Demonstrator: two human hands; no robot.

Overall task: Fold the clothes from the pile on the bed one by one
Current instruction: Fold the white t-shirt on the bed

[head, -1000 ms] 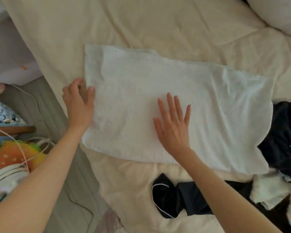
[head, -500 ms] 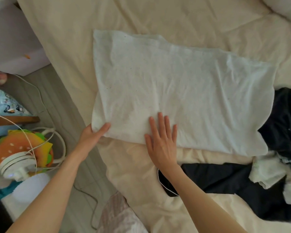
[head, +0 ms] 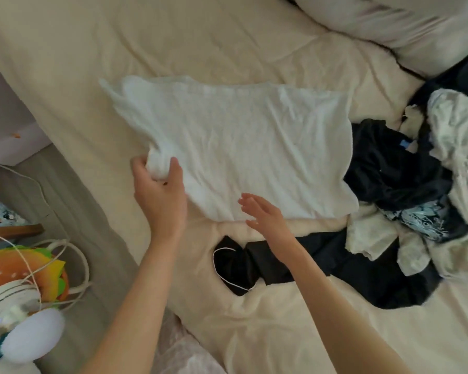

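Note:
A white garment lies spread flat on the cream bed sheet. My left hand grips its near-left corner, which is bunched up and lifted between fingers and thumb. My right hand hovers with straight fingers over the garment's near edge; whether it touches the cloth is unclear. The pile of black and white clothes sits at the right of the bed, touching the garment's right edge. A black garment with a white cord lies just below my right wrist.
A pillow lies at the top right. The bed's left edge drops to a grey floor. On the floor are a burger-shaped cushion, white cables and a white round object.
My left hand went from lying beside the garment's near-left corner to gripping and lifting it. My right hand rose off the cloth. The garment's left edge has crumpled.

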